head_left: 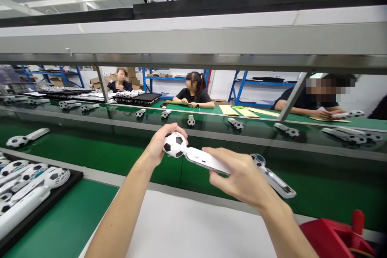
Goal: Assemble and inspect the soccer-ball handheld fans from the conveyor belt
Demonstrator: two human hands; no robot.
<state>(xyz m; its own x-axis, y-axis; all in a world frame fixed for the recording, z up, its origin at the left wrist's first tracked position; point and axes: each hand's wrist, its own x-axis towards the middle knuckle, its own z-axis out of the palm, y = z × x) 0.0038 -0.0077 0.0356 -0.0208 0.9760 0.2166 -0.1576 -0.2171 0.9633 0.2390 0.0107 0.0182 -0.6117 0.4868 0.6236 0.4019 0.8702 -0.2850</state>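
Both my hands hold one handheld fan (208, 160) with a round soccer-ball-patterned head and a long white handle, raised above the green conveyor belt. My left hand (159, 142) is closed around the ball-shaped head at its left side. Fingers and thumb of my right hand (237, 173) grip the handle from the right, hiding its far end. Just behind my right wrist, another soccer-ball fan (278, 181) lies on the belt, partly covered by my hand. Under my forearms a white sheet (193, 225) is spread on the bench.
A black tray (68, 183) packed with similar fans stands at the left. A red object (335, 238) sits at the lower right. More fans lie along the far belt (211, 123). Coworkers sit across the line. A grey shelf beam (193, 40) crosses overhead, bearing more fans.
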